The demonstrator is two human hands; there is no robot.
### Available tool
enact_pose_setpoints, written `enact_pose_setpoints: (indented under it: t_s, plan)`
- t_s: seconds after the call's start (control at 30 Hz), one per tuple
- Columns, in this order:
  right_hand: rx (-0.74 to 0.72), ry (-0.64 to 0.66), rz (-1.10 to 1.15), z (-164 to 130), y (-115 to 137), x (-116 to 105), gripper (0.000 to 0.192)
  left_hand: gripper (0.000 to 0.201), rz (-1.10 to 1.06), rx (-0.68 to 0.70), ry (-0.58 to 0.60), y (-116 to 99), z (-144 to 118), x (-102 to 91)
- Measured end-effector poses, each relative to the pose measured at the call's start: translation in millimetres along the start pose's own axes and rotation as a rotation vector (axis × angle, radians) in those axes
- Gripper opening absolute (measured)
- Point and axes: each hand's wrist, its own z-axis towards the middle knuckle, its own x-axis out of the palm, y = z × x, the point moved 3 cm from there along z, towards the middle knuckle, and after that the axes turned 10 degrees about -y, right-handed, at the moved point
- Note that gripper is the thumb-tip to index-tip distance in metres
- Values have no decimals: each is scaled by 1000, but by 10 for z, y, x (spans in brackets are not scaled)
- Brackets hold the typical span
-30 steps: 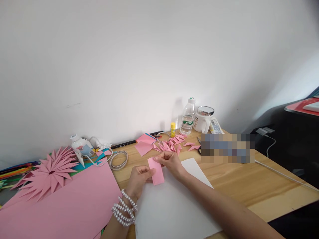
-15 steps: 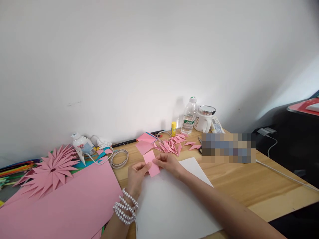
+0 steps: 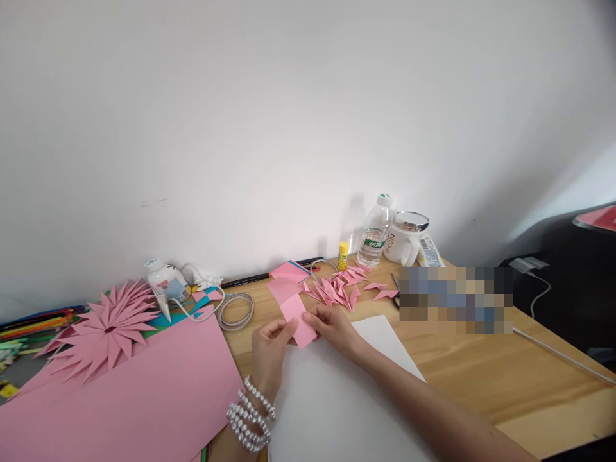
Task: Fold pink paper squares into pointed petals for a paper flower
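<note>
Paper rectangle [image 3: 295, 310], pink, sits between both hands above the far part of the white sheet [image 3: 346, 404], its long axis running far-left to near-right. Left hand [image 3: 269, 350] pinches the left edge; right hand [image 3: 335, 328] pinches the right edge, having shifted from the far end since the earliest frame.

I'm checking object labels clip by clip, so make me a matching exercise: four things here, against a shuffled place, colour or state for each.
Things:
1. Glue stick
2. Paper slip
3. Mug
4. Bracelets

Descriptions:
A. held by the left hand and right hand
B. silvery and beaded
C. yellow, standing upright
D. just right of the bottle

Pairs: 1-C, 2-A, 3-D, 4-B
</note>
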Motion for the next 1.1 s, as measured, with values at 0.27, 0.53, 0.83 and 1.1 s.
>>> enact_pose_setpoints:
  t_s: [0.27,0.53,0.83,1.1]
  plan:
    - [28,40,-46,-29,13,22,39,21,-23,1,-59,39,41,-31]
    - [9,13,-25,-20,-38,8,34,23,-113,-52,-74,86,43,-20]
    - [-60,-99,-70,18,22,-88,28,26,-122,-99,64,221,26,84]
    - [-234,-13,-315,-12,-17,-49,15,21,32,25,23,125,15,68]
